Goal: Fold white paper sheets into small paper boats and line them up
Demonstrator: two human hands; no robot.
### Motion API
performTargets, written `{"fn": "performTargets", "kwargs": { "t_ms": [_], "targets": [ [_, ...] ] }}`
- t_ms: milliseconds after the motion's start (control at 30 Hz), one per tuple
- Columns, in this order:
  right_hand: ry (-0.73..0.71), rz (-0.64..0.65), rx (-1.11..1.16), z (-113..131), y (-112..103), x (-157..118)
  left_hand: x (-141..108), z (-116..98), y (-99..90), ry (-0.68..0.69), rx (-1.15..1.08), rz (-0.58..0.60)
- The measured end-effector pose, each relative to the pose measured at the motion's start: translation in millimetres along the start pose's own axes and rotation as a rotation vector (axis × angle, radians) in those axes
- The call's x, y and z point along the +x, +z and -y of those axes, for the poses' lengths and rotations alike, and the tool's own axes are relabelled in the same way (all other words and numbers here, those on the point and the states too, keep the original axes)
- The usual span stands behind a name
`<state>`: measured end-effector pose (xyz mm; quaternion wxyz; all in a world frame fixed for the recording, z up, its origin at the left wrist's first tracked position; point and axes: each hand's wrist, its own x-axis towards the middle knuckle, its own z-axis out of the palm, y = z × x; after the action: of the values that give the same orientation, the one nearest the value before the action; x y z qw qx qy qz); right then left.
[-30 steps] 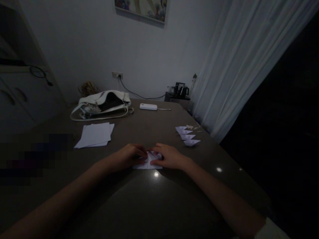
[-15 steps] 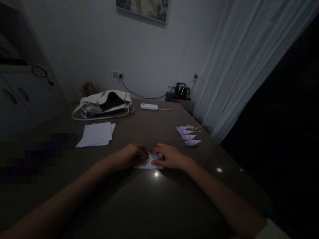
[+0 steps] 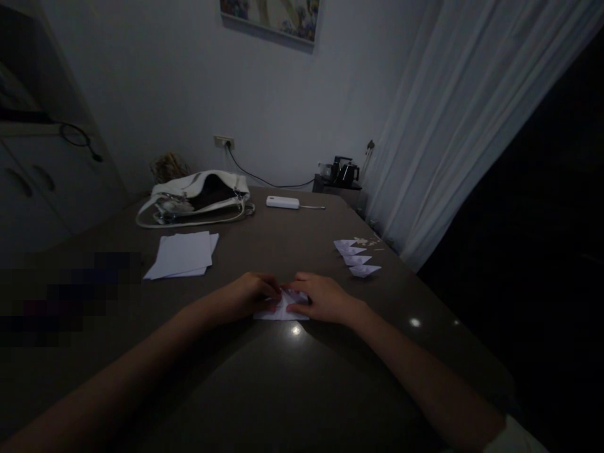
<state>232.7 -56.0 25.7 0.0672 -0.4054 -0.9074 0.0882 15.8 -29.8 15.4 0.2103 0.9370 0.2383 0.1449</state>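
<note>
A small folded white paper (image 3: 284, 310) lies on the dark table between my hands, its lower edge straight and its upper part pointed. My left hand (image 3: 252, 296) grips its left side, thumb and fingers bent onto the sheet. From the right, my right hand (image 3: 321, 298) holds the other side, with the thumb on the face and the fingers at the top. Parts of the paper are hidden under the fingers. To the right stand several folded paper boats (image 3: 365, 270) in an overlapping row.
A stack of white sheets (image 3: 184, 255) lies at the left. Farther back are a white bag (image 3: 202, 195) and a white power bank (image 3: 282, 202) with a short cable. Small scraps (image 3: 365, 241) lie beyond the boats, and a black kettle (image 3: 348, 173) stands behind the table.
</note>
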Motion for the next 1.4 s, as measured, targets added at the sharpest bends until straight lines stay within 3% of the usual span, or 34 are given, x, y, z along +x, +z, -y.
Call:
{"fn": "performTargets", "kwargs": {
  "t_ms": [1000, 1400],
  "targets": [
    [-0.008, -0.010, -0.053, 2, -3, -1, 0, 7, 3.2, 0.043, -0.022, -0.012],
    [0.235, -0.132, -0.089, 17, 13, 7, 3, 2, 1.8, 0.014, -0.004, 0.010]
  ]
}}
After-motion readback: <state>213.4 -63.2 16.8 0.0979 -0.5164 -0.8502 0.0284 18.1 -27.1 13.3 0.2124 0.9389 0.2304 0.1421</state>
